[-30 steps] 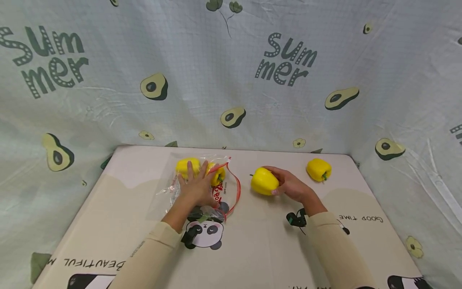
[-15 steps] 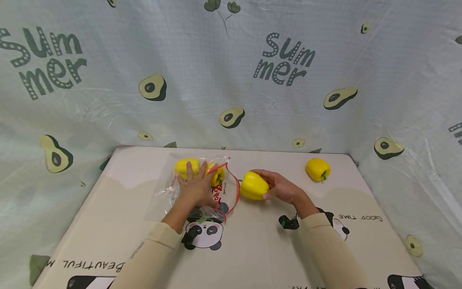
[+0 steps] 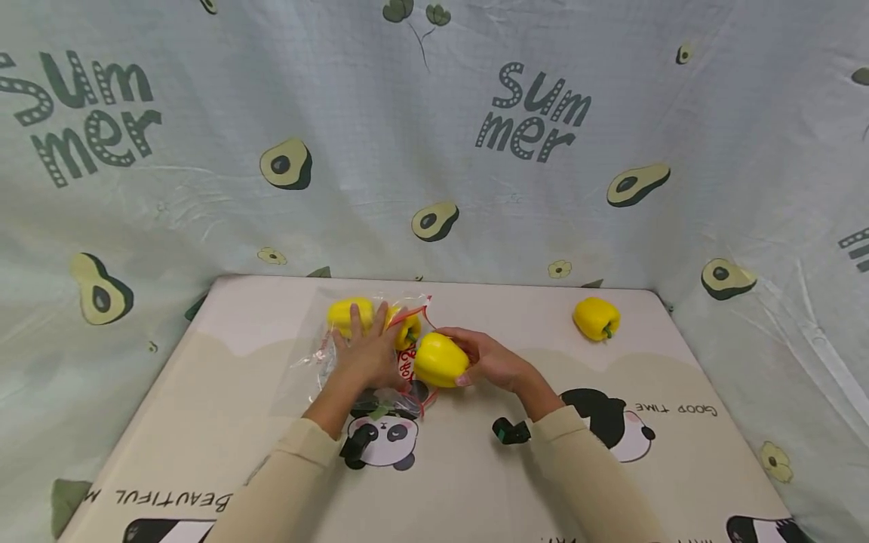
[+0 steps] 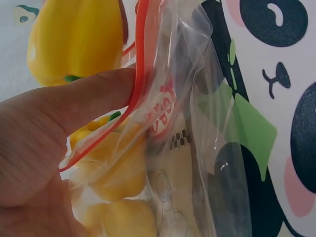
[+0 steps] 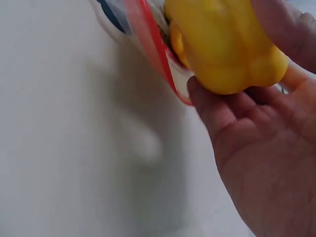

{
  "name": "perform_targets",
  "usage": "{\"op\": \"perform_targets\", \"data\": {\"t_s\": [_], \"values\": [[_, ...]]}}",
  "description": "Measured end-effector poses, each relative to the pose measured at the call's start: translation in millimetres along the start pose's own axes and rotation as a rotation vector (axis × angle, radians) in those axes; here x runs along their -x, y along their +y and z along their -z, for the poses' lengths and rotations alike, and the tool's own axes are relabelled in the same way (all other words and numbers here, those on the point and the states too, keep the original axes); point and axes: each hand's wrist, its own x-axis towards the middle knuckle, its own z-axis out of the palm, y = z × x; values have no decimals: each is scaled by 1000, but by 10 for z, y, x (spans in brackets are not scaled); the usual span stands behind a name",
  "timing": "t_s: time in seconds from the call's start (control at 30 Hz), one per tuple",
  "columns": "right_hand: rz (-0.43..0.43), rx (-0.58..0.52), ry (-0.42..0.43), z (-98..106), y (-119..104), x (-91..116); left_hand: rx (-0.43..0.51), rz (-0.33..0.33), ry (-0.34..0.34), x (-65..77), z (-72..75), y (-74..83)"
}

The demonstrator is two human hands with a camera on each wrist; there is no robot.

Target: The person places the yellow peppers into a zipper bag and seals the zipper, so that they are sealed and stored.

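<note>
A clear zip bag (image 3: 305,373) with a red-edged mouth lies on the table, its opening towards the right. Inside are two yellow bell peppers, one at the back left (image 3: 338,314) and one nearer the mouth (image 3: 410,330). My left hand (image 3: 366,360) rests on the bag with fingers spread; in the left wrist view its thumb (image 4: 101,91) pushes against the red edge (image 4: 142,44). My right hand (image 3: 498,366) grips another yellow bell pepper (image 3: 440,360) at the bag's mouth. In the right wrist view that pepper (image 5: 227,49) sits between thumb and fingers, beside the red edge.
One more yellow bell pepper (image 3: 596,318) lies at the back right of the table. The table cover (image 3: 462,467) has printed pandas and lettering. A pale curtain (image 3: 366,98) with avocado prints hangs behind and along the sides.
My right hand has carried its pepper leftward across the table to the bag's mouth, where it now overlaps the red edge. The left hand has stayed on the bag.
</note>
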Motion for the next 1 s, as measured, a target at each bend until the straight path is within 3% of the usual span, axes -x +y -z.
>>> {"op": "perform_targets", "data": {"t_s": [0.4, 0.8, 1.0], "values": [[-47, -18, 29, -181, 45, -151, 13, -35, 2, 39, 12, -2], [-44, 120, -12, -247, -9, -243, -30, -24, -3, 77, 22, -16], [-46, 139, 34, -254, -56, -259, -30, -37, 17, 85, 40, -25]]}}
